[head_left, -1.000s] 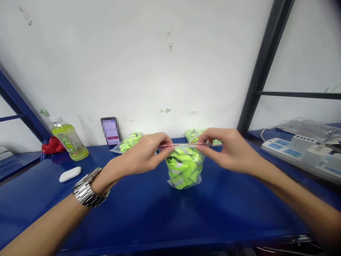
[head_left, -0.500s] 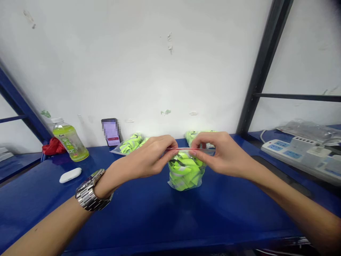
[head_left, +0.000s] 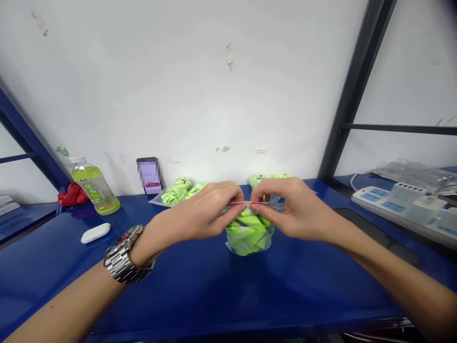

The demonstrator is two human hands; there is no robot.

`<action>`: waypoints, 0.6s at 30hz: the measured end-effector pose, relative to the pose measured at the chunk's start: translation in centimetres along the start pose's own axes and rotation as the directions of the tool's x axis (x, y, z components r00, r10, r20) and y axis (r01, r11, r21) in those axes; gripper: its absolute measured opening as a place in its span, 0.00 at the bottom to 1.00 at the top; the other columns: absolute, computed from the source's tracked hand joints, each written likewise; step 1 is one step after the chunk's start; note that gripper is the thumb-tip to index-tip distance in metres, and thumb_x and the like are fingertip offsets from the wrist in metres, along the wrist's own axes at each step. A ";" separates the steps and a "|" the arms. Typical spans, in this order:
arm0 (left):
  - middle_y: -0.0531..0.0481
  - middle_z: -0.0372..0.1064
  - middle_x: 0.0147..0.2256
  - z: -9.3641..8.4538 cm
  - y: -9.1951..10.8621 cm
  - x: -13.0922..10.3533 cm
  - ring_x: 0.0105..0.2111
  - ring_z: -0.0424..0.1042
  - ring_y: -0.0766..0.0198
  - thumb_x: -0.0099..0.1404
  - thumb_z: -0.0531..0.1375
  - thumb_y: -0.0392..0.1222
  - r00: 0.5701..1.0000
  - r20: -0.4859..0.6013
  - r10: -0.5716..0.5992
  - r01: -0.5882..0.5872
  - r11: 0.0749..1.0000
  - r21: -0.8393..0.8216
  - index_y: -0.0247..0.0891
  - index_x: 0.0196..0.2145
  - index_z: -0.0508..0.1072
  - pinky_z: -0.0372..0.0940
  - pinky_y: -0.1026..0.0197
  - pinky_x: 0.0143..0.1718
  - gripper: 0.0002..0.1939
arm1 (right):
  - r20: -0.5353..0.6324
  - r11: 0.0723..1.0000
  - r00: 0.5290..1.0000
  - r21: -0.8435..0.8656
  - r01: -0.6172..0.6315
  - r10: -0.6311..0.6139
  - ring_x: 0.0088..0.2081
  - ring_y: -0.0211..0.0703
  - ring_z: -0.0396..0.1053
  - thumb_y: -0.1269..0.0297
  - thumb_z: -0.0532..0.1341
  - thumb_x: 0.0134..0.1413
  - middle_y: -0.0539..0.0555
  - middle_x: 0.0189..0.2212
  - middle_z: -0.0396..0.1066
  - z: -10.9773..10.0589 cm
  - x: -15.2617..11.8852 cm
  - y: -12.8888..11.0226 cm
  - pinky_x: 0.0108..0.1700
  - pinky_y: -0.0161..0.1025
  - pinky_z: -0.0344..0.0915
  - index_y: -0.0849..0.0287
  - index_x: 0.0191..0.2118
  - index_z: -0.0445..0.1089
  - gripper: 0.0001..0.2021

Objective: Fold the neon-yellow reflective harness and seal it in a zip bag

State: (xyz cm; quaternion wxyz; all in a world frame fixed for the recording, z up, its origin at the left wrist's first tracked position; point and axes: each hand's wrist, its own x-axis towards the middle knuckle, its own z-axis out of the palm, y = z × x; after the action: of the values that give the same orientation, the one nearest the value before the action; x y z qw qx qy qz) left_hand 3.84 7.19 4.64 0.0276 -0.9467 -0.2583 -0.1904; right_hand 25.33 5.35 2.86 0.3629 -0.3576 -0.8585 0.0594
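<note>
A clear zip bag stands upright on the blue table, filled with folded neon-yellow fabric that has pale grey strips. My left hand pinches the bag's red-lined top edge between thumb and fingers. Close beside it, my right hand pinches the same edge, with the two thumbs nearly touching. Behind my left hand lies another clear bag of yellow fabric. One more bag of yellow fabric sits behind my right hand and is partly hidden by it.
A phone leans against the wall. To the left are a drink bottle, a red crumpled thing and a white earbud case. A power strip and a dark flat object lie on the right.
Both hands have moved closer together along the bag's top edge, my left hand to the right and my right hand slightly to the left. The bag stays in about the same place.
</note>
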 end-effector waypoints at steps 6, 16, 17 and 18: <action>0.52 0.60 0.28 0.9 0.4 0.0 0.25 0.55 0.67 0.71 0.46 0.37 0.998 0.008 0.068 -0.069 0.993 0.098 0.37 0.33 0.60 0.51 0.61 0.26 0.09 | -0.041 0.995 0.997 -0.077 0.060 -0.063 0.24 0.36 0.63 0.74 0.58 0.52 0.49 0.23 0.69 0.6 0.0 -0.1 0.29 0.35 0.56 0.60 0.27 0.68 0.05; 0.49 0.63 0.31 0.2 0.7 -0.3 0.29 0.61 0.65 0.72 0.46 0.40 1.000 0.007 -0.015 0.014 0.983 0.184 0.35 0.36 0.65 0.57 0.61 0.31 0.11 | -0.168 0.987 0.984 -0.156 0.035 -0.062 0.25 0.37 0.61 0.74 0.58 0.51 0.49 0.21 0.66 0.8 -1.3 0.6 0.28 0.35 0.55 0.60 0.26 0.66 0.06; 0.49 0.63 0.31 0.3 1.0 -0.2 0.29 0.61 0.64 0.71 0.46 0.38 1.000 0.004 0.016 -0.016 0.975 0.220 0.35 0.35 0.65 0.57 0.61 0.31 0.10 | -0.188 0.985 0.979 -0.169 0.045 -0.077 0.23 0.36 0.60 0.76 0.57 0.49 0.49 0.19 0.64 1.0 -1.2 0.4 0.27 0.34 0.53 0.60 0.24 0.65 0.07; 0.48 0.63 0.31 0.3 1.3 0.0 0.29 0.61 0.64 0.69 0.47 0.34 0.999 -0.002 0.054 -0.052 0.963 0.264 0.34 0.34 0.65 0.57 0.60 0.31 0.09 | -0.200 0.981 0.975 -0.186 0.058 -0.096 0.23 0.35 0.58 0.78 0.56 0.47 0.48 0.19 0.62 1.3 -1.0 0.2 0.26 0.34 0.52 0.60 0.23 0.63 0.07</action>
State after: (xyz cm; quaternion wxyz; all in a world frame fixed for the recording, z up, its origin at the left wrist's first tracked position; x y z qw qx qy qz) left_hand 4.60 6.06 4.39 0.1595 -0.9404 -0.2557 -0.1579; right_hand 25.08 5.02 1.24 0.4190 -0.3595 -0.8308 -0.0700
